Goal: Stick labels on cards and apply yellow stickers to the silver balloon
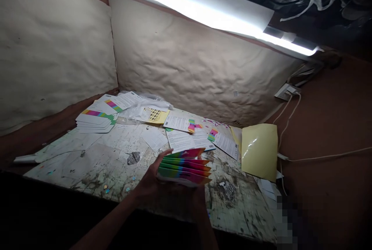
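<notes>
Several rainbow-striped cardboard packets (183,166) are held together above the near part of the table, fanned so their edges show one behind another. My left hand (152,178) is closed around their left side, with its thumb at the upper left corner. My right hand (199,196) grips the lower right of the same bundle. Its fingers are dark and mostly hidden behind the packets. Just beyond the bundle, printed white cards (186,140) with rainbow ends lie on the table.
A stack of white cards (94,122) lies at the far left beside clear plastic wrapping (130,112). A yellow sheet (259,151) stands at the right edge near hanging white cables (286,126). Scraps dot the worn tabletop (113,161). Overhead hangs a tube light (290,45).
</notes>
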The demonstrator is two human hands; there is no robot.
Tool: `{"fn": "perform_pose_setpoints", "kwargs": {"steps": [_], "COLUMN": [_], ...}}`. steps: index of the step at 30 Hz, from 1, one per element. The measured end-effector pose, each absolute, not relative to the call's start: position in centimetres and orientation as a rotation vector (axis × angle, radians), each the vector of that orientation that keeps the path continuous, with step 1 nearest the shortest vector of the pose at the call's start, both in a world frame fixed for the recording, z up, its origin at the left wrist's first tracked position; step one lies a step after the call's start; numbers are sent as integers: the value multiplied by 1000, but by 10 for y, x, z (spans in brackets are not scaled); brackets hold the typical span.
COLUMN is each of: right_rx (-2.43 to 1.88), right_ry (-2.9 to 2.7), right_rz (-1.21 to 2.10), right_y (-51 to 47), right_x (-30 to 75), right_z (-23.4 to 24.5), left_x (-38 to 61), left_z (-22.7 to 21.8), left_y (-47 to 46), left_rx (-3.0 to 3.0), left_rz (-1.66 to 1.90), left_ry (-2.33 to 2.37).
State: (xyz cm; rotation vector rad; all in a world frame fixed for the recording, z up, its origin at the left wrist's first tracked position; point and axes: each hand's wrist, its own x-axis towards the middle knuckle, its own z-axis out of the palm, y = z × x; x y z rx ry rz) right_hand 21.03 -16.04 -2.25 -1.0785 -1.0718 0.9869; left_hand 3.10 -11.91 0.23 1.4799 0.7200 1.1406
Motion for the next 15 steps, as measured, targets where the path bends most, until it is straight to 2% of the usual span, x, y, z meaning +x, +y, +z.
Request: {"fn": "perform_pose_setpoints", "kwargs": {"steps": [6,11,15], "right_rx": [-1111,-1252,-1183], "right_ry": [-1015,-1091,-1177], "right_rz": [961,958,1075], "right_y": [-168,-180,-188], "right_x": [210,207,210], "right_z": [-23,-32,-9], "left_x": [36,26,25], "left_z": [9,1,-11], "left_y": [-123,-114,-115], "left_rx": [1443,1421,971], "left_rz": [1230,1048,998], "left_ry": [750,756,635]}}
